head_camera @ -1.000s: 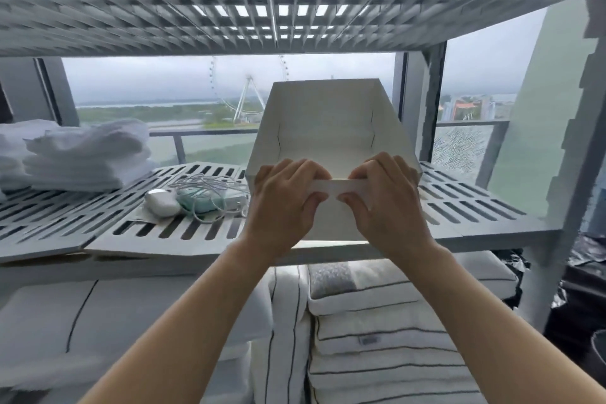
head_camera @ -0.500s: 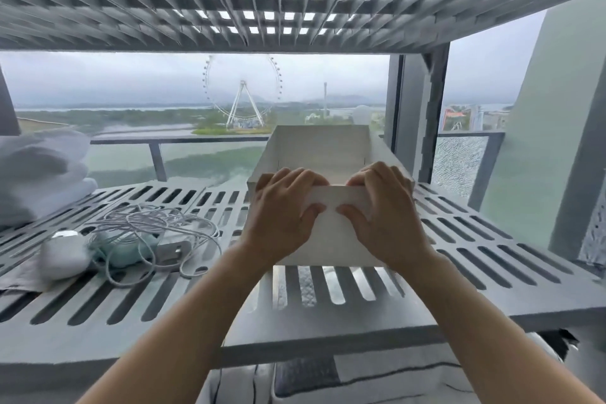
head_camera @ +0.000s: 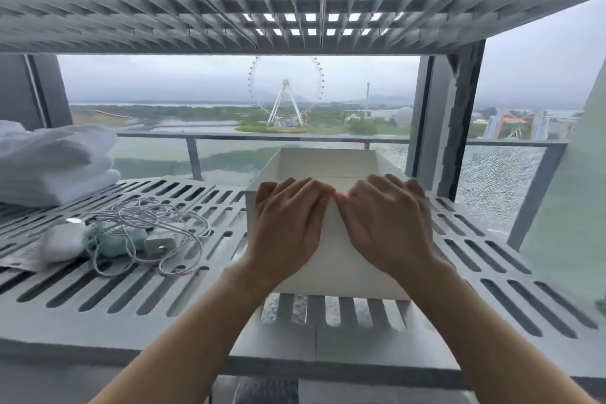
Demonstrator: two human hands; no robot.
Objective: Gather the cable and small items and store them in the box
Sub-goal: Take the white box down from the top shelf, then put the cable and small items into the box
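Note:
An open white box (head_camera: 328,162) stands upright on the slatted grey shelf (head_camera: 492,266), in the middle. My left hand (head_camera: 285,226) and my right hand (head_camera: 383,223) both grip its near wall, fingers curled over the rim. To the left of the box lies a tangled white cable (head_camera: 154,226) with a white charger plug (head_camera: 160,243), draped over a pale teal item (head_camera: 113,238). A white rounded case (head_camera: 62,239) sits at the left of that pile.
Folded white towels (head_camera: 52,164) are stacked at the far left of the shelf. Another slatted shelf (head_camera: 295,0) hangs close overhead. A grey upright post (head_camera: 459,121) stands right behind the box. A window with a railing lies beyond.
The box was tilted toward me and raised; it now stands level on the shelf, farther back. My view has risen to the shelf's height. Both hands kept their hold.

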